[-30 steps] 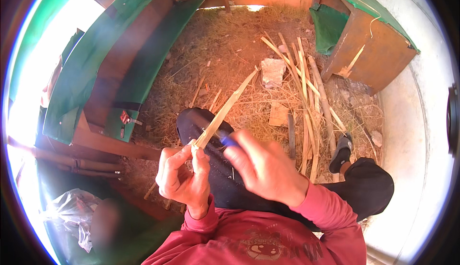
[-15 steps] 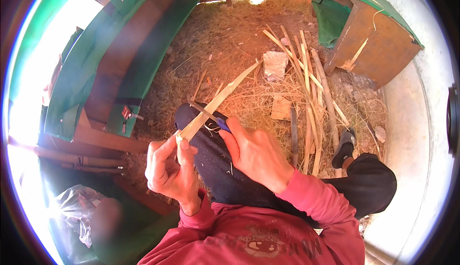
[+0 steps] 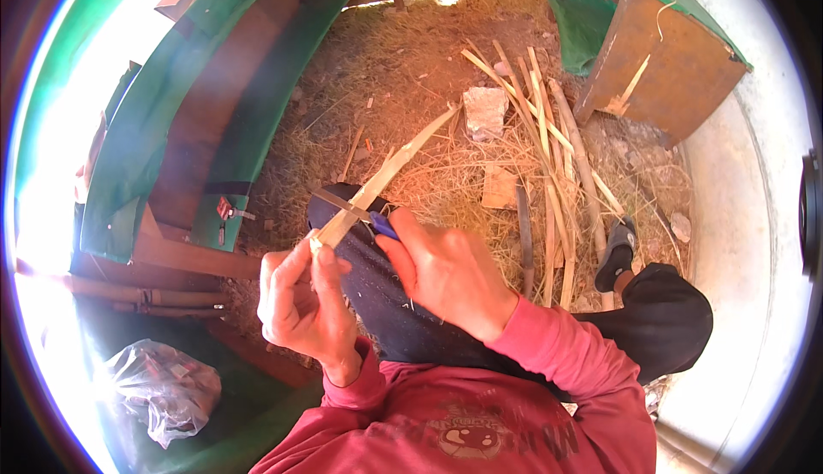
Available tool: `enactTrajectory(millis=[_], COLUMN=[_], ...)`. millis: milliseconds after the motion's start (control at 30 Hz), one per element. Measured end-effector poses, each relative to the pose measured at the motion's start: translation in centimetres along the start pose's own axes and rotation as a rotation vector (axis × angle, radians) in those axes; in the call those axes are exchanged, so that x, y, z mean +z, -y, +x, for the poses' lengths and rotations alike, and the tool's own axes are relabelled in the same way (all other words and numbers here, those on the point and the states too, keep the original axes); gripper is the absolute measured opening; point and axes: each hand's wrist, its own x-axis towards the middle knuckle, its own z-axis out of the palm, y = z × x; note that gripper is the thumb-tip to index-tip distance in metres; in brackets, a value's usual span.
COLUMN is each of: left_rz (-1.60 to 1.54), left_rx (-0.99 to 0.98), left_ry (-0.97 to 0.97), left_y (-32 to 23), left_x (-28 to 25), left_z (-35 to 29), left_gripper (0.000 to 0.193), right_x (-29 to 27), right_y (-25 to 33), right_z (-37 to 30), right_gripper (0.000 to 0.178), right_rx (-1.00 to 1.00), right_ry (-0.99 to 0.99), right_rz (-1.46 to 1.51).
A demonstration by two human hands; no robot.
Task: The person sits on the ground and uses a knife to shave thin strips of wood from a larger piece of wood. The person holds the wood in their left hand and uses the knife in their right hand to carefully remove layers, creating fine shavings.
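A long pale strip of split wood or bamboo point(image 3: 396, 162) slants up and away over my dark-trousered knee. My left hand point(image 3: 306, 307) pinches its near end between thumb and fingers. In my right hand point(image 3: 459, 273) is a knife with a blue handle point(image 3: 384, 226), the fingers wrapped round the handle. Its narrow blade lies across the strip, a short way beyond my left fingertips, and the blade's tip sticks out past the left edge. Fine shavings cling to the trousers.
Long split sticks point(image 3: 549, 148) lie in a pile on the straw-covered ground, beside a pale stone block point(image 3: 485, 113) and my shoe point(image 3: 616, 255). A brown wooden box point(image 3: 664, 71) stands at far right. Green-covered benches point(image 3: 257, 123) line the left, with a clear plastic bag point(image 3: 167, 388) at lower left.
The knife and right hand have shifted slightly left, bringing the blade nearer my left fingers. My left hand keeps its pinch. A blurred round shape in front of the plastic bag is gone.
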Motion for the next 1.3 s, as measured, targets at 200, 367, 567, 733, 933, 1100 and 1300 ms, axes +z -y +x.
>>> enactTrajectory(millis=[200,367,567,733,933,1100,1300], left_rz=[0.054,0.038,0.055,0.12,0.163,0.128,0.197], left_rx=[0.013,0.009,0.044,0.104,0.121,0.162,0.079], left_ry=[0.023,-0.022,0.093,0.086,0.109,0.127,0.206], left_y=[-1.1,0.6,-1.1,-1.2,0.0,0.4,0.9], left_x=[0.4,-0.9,-0.4,-0.1,-1.0,-0.8,-0.5], left_z=[0.8,1.3,1.6,1.6,1.7,2.1,2.1], left_gripper=[0.011,0.011,0.014,0.016,0.017,0.017,0.021], right_x=[2.3,2.2,-2.8,-0.3,-0.3,2.3,1.9], right_y=[-6.6,-13.3,-0.3,1.0,0.9,-6.4,-3.4], right_z=[-1.1,-0.4,0.1,-0.5,-0.4,-0.7,-1.6], right_gripper=[0.021,0.026,0.026,0.02,0.019,0.025,0.026], right_rx=[0.216,0.413,0.11,0.016,0.066,0.405,0.25], right_ry=[0.063,-0.092,0.036,-0.036,0.007,0.095,0.046], right_rz=[-0.189,-0.18,0.236,0.18,0.011,-0.019,-0.123])
